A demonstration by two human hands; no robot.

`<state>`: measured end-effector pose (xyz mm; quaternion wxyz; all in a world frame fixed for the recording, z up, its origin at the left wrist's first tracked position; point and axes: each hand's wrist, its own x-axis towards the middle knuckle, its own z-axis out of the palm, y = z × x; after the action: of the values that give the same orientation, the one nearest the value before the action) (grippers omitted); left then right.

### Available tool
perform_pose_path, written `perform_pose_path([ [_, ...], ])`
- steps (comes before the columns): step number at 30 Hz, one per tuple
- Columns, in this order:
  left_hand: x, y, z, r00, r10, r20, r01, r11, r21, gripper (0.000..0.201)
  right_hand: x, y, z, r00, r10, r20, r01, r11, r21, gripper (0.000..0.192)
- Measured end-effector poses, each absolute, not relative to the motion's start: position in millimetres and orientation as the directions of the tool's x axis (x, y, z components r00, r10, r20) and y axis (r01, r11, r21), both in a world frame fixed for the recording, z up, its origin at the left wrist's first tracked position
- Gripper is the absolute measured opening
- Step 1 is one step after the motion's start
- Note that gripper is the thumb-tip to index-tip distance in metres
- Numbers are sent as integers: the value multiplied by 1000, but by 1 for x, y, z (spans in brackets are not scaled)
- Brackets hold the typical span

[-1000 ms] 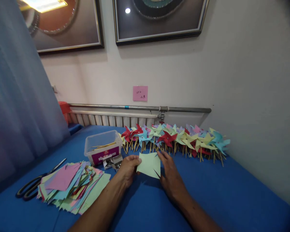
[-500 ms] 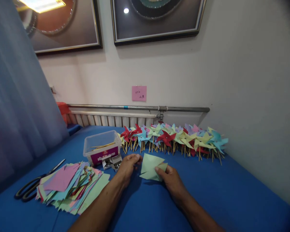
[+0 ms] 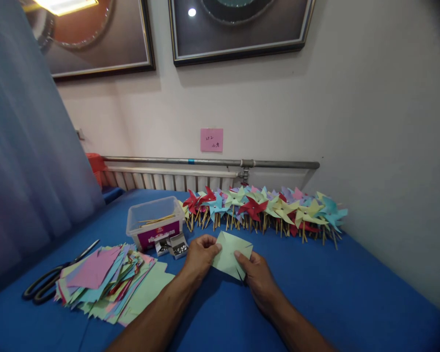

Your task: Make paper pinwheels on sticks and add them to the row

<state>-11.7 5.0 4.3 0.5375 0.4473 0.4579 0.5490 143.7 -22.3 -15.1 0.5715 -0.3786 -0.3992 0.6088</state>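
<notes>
— Paper, pale green (image 3: 230,255), a cut square with a flap or two folded in toward its middle. It sits just above the blue tabletop (image 3: 352,293), near the centre of the near edge of the view, held between both hands.

— How are the hands on it?

— The left hand (image 3: 198,255) is closed in a pinch on the sheet's left corner, thumb and fingertips together on the paper. The right hand (image 3: 255,274) pinches the lower right part, thumb on top pressing a flap down, the other fingers curled underneath. Both forearms come up from the bottom of the view.

— What lies closest?

— Just left of the left hand, a small open box of metal pins (image 3: 179,248), touching a clear plastic tub (image 3: 154,226) with a magenta label and thin wooden sticks inside. Behind the sheet, a long row of finished pinwheels (image 3: 264,211) in red, blue, yellow, green and purple leans along the back of the table.

— And further out?

— At the left, a fanned stack of coloured paper squares (image 3: 106,281), with black-handled scissors (image 3: 47,284) just beyond it. On the wall, a metal pipe (image 3: 212,163) over a white radiator (image 3: 168,180), a pink note (image 3: 211,140), and two framed pictures (image 3: 238,29) higher up. A blue curtain (image 3: 25,161) hangs at the far left.
</notes>
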Motion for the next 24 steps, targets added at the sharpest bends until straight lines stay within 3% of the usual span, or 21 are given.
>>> perform_pose_path([
  [7,-8,4,-1,-74,992,101,-39,-104,994,23,142,-22,-19,-40,999,-17,-395,-32,-918,50],
  [12,-8,-2,0,-70,974,217,176,-202,964,4,139,-23,-20,-56,997,-59,-381,-76,-922,50],
  [17,-9,-9,4,57,898,436,342,-428,837,23,139,-26,-15,-50,998,-43,-377,-59,-924,47],
  [24,-11,-9,3,123,825,551,382,-552,741,29,140,-30,-8,-114,993,-31,-420,-77,-904,47],
])
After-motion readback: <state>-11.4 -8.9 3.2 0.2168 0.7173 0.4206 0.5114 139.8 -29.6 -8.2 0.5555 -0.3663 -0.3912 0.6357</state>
